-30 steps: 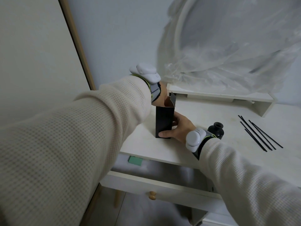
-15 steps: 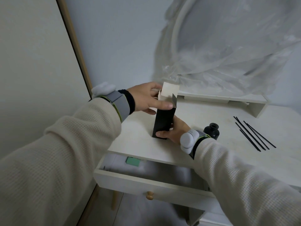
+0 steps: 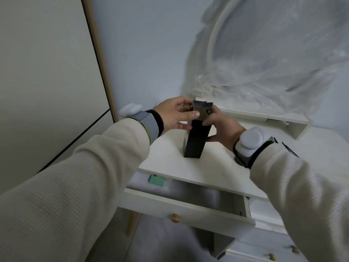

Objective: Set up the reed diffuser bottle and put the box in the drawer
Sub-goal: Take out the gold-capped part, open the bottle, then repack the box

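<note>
Your single head camera looked forward and steeply down from above the white dressing table [image 3: 170, 159]; it sat close, your sleeves filling the lower corners; the open drawer [image 3: 187, 210] lay beneath, the wrapped mirror [image 3: 273, 53] upper right.

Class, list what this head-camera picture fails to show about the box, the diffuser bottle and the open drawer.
- Box: top flaps blurred and partly covered by left hand and right hand; closed or not, unclear.
- Diffuser bottle: hidden behind the right arm.
- Reeds: only tips show past the right sleeve.
- Drawer: its back lies under the tabletop; the green item is partly hidden.
</note>
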`<state>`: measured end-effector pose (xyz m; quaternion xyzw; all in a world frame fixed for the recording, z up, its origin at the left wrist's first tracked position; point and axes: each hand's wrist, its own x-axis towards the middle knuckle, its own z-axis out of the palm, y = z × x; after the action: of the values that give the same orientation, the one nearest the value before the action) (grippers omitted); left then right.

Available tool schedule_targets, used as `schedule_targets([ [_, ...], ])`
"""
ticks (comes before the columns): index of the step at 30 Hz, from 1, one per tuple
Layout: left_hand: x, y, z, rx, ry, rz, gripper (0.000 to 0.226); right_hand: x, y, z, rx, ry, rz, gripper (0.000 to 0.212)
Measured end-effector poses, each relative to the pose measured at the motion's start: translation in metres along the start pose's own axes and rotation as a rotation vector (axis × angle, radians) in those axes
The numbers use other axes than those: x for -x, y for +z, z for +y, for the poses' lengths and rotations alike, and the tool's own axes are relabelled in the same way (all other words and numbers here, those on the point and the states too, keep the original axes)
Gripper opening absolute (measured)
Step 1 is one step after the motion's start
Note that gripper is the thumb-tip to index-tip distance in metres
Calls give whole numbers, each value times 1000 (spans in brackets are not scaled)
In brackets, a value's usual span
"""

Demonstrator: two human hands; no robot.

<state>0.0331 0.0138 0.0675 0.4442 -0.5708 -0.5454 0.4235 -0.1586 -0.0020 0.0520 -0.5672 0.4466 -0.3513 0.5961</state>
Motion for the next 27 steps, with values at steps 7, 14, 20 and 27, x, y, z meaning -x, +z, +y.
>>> schedule_targets([
  [7, 0, 16, -6, -108, 94, 49, 57, 1, 13, -8, 145, 37, 299, 35],
  [14, 8, 26, -4, -91, 70, 180, 44, -12, 31, -14, 410, 35, 450, 44],
  [20, 9, 16, 2, 21, -35, 155, 43, -11, 35, -4, 359, 29, 372, 40],
  [27, 3, 11, -2, 110, -39, 123, 38, 4, 28, -8, -97, -56, 233, 37],
])
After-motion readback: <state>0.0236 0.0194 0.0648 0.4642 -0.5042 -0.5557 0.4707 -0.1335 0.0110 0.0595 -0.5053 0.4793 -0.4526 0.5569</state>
